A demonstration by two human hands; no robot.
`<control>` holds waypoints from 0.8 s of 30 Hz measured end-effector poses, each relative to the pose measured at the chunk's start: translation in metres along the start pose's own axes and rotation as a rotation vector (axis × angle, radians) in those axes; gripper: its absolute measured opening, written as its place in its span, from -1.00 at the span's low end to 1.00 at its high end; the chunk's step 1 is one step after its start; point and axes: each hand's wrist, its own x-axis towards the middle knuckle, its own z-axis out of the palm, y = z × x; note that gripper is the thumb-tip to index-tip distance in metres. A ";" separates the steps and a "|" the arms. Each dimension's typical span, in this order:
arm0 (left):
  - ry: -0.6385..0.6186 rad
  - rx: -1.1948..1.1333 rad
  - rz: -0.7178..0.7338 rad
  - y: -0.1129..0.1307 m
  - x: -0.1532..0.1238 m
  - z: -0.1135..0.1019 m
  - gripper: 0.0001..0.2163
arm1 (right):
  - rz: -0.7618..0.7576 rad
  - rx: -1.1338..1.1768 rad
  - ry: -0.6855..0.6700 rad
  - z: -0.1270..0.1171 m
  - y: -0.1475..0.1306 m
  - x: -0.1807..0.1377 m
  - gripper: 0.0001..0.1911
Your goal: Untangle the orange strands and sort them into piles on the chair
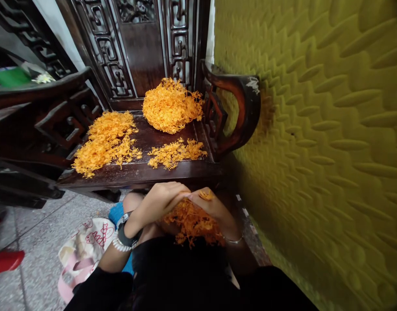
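Observation:
My left hand [166, 195] and my right hand [209, 206] meet above my lap, fingertips pressed together at the same spot. What lies between the left fingers is too small to make out. A small orange spidery piece [206, 195], plastic-looking with thin curled tips, shows in my right hand. Just beneath both hands, a heap of the same orange pieces [196, 222] rests on my lap, partly covered by the hands. On the chair seat [143, 129] in front lie a tall round pile [171, 106], a wide loose pile [107, 140] at left and a small flat pile [177, 153] at front right.
The dark carved wooden chair has a curved armrest [247, 110] at right, close to a padded yellow-green wall [324, 142]. A cloth bag with pink straps [83, 250] lies on the speckled floor [39, 229]. A red object [7, 262] juts in at far left.

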 end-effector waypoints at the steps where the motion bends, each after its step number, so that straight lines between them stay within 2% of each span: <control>1: 0.075 0.020 -0.007 -0.004 -0.003 0.004 -0.76 | 0.001 -0.004 -0.013 0.004 -0.001 -0.001 -0.53; 4: 0.323 0.055 -0.068 -0.020 -0.007 0.008 -0.80 | -0.035 0.044 -0.041 0.018 0.000 -0.007 -0.48; 5: 0.458 0.036 -0.108 -0.026 -0.007 0.004 -0.78 | -0.040 0.067 -0.073 0.021 0.001 -0.010 -0.46; 7: 0.835 -0.069 -0.210 -0.039 -0.009 -0.015 -0.71 | -0.030 0.107 -0.141 0.024 0.006 -0.018 -0.44; 8: 1.069 -0.129 -0.272 -0.045 -0.010 -0.028 -0.66 | -0.017 0.109 -0.154 0.024 0.009 -0.021 -0.44; 9: 1.182 -0.219 -0.298 -0.049 -0.012 -0.041 -0.67 | -0.007 0.096 -0.137 0.022 0.012 -0.023 -0.44; 10: 1.218 -0.270 -0.293 -0.051 -0.013 -0.052 -0.70 | -0.006 0.068 -0.084 0.020 0.014 -0.023 -0.46; 11: 1.202 -0.257 -0.292 -0.050 -0.016 -0.058 -0.73 | -0.017 0.027 -0.005 0.018 0.017 -0.021 -0.49; 13: 0.994 -0.230 -0.287 -0.038 -0.020 -0.054 -0.77 | -0.057 -0.094 0.151 0.017 0.019 -0.014 -0.58; 15: 0.714 -0.204 -0.296 -0.020 -0.025 -0.030 -0.79 | -0.099 -0.239 0.271 0.021 0.018 -0.005 -0.70; 17: 0.410 -0.225 -0.314 -0.004 -0.027 0.003 -0.82 | -0.135 -0.365 0.333 0.030 0.015 0.001 -0.81; 19: 0.233 -0.222 -0.322 0.004 -0.027 0.031 -0.80 | -0.175 -0.438 0.332 0.038 0.013 0.004 -0.87; 21: 0.196 -0.220 -0.360 0.003 -0.027 0.045 -0.76 | -0.204 -0.466 0.295 0.043 0.012 0.003 -0.89; 24: 0.296 -0.332 -0.435 -0.006 -0.030 0.045 -0.70 | -0.193 -0.431 0.198 0.042 0.010 0.000 -0.82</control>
